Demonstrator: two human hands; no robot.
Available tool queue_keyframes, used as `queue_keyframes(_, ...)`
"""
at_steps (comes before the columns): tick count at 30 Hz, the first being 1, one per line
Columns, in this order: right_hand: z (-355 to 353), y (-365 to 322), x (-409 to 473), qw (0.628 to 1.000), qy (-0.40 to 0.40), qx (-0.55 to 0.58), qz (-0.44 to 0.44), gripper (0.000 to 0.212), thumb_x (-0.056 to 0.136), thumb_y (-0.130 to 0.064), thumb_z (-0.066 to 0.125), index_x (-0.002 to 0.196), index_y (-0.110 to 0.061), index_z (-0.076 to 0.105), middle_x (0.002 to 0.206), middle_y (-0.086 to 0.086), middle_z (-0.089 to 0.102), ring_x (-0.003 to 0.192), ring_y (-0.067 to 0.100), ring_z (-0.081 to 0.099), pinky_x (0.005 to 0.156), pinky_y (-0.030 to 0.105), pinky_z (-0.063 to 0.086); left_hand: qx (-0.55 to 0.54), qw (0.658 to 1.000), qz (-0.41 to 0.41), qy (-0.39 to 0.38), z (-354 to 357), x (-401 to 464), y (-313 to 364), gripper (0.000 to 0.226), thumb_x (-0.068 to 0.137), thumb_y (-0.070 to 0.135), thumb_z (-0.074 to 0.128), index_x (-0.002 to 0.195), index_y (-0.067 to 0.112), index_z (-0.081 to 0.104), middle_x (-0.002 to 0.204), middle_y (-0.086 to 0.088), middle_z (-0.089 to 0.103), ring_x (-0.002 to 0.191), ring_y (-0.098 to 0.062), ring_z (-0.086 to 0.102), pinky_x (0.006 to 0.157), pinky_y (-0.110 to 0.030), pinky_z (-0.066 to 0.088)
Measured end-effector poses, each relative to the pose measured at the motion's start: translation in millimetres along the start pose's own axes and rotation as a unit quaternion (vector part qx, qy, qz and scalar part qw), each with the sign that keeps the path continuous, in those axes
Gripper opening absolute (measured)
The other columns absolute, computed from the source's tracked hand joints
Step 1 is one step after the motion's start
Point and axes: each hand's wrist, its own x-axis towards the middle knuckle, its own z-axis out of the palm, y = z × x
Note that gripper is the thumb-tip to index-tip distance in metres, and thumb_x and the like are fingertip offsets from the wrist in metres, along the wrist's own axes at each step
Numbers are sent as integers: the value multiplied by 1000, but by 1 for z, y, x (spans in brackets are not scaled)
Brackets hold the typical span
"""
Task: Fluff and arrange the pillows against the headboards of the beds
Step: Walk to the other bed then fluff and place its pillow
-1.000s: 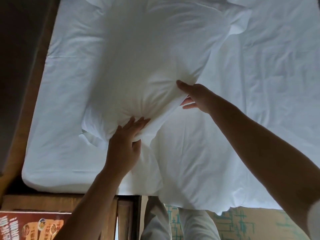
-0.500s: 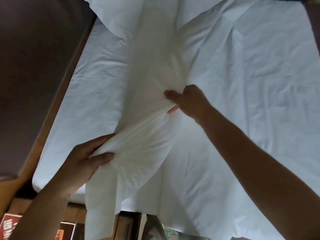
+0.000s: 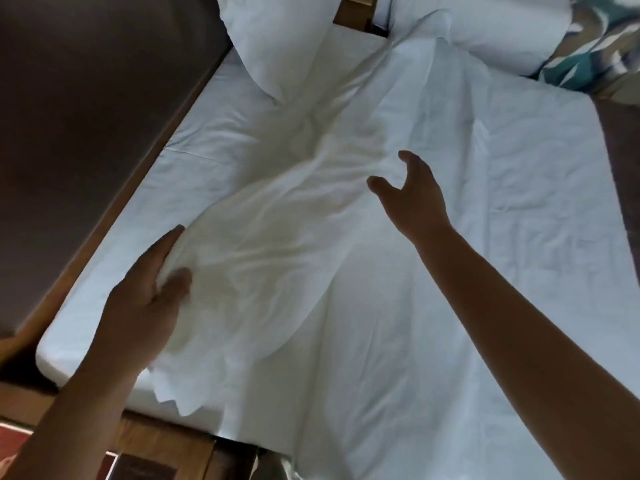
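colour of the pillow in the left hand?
White, plain. The pillow held by the left hand shows only in the head view.

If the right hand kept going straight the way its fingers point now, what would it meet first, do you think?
Probably the white pillow lying on the bed: the open right hand hovers at its far end, fingers aimed up-left. Depth is unclear, so it may pass just above.

White bed sheet (image 3: pixel 519 202) covers the mattress, wrinkled. Wooden bed frame (image 3: pixel 166 431) runs along the near edge and up the left side. Dark brown wall panel (image 3: pixel 86 116) on the left, above the frame. Patterned teal and brown fabric (image 3: pixel 595 53) at top right corner, blurred. Red patterned item (image 3: pixel 14 441) at bottom left, partly cut off.
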Motion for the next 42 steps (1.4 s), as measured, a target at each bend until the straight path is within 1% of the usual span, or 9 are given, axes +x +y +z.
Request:
queue_keyframes(3,21,-30,9,989,20,-51,-136,73,95,-50,60,159,-27,33,169,6,23,155,28,24,118,46,30,62,998,3,30,13,-15,-2,84,88,53,67,160,35,28,165,7,36,149,-11,35,118,-32,31)
queue_keyframes(9,80,-67,24,920,-49,-225,-317,58,99,-63,35,147,-35,50,168,5,27,158,32,16,123,61,18,70,990,21,122,50,-34,-17,95,81,52,80,159,30,32,162,7,42,148,-14,41,113,-30,37)
queue_keyframes(13,89,-52,24,917,-28,-288,-274,43,102,-47,41,126,-26,70,164,4,36,158,33,12,124,62,5,55,979,51,192,66,-45,-31,92,83,49,84,157,24,38,165,3,40,151,-11,38,117,-37,41)
queue_keyframes(18,68,-36,16,915,-29,-314,-251,42,101,-44,42,116,-24,76,155,3,48,154,33,23,124,61,8,-29,952,18,306,86,-63,-23,106,74,31,88,158,2,30,170,-14,22,154,7,18,118,-7,25)
queue_keyframes(23,30,-25,32,957,-51,-215,-187,33,94,-37,50,94,-21,80,108,2,75,117,28,63,112,47,38,-44,957,-10,286,100,-46,15,105,78,43,84,162,18,25,173,-2,20,156,-1,19,113,-1,24)
queue_keyframes(26,7,-23,54,988,-78,-69,-111,28,95,-34,58,108,-20,79,116,3,75,114,23,66,99,26,45,-15,962,-26,272,104,-38,22,87,86,38,81,159,29,34,165,10,39,149,-10,39,106,-20,36)
queue_keyframes(31,-4,-31,104,996,-34,79,26,73,96,-53,59,149,-5,47,152,13,51,140,28,48,110,30,37,-5,965,-58,255,105,-42,21,85,86,39,80,157,33,34,160,14,43,143,-14,46,103,-29,38)
queue_keyframes(39,33,-49,151,980,-95,104,140,105,80,-79,57,148,0,44,142,12,57,127,31,60,112,40,44,-45,971,-43,232,127,-59,17,100,65,70,83,146,29,43,134,40,42,130,15,40,104,-13,40)
queue_keyframes(42,50,-40,156,979,-114,60,156,105,70,-80,62,137,1,55,126,13,69,114,29,67,105,41,51,-30,970,-69,231,130,-61,7,110,68,71,82,156,29,32,157,17,41,150,-10,39,115,-35,45)
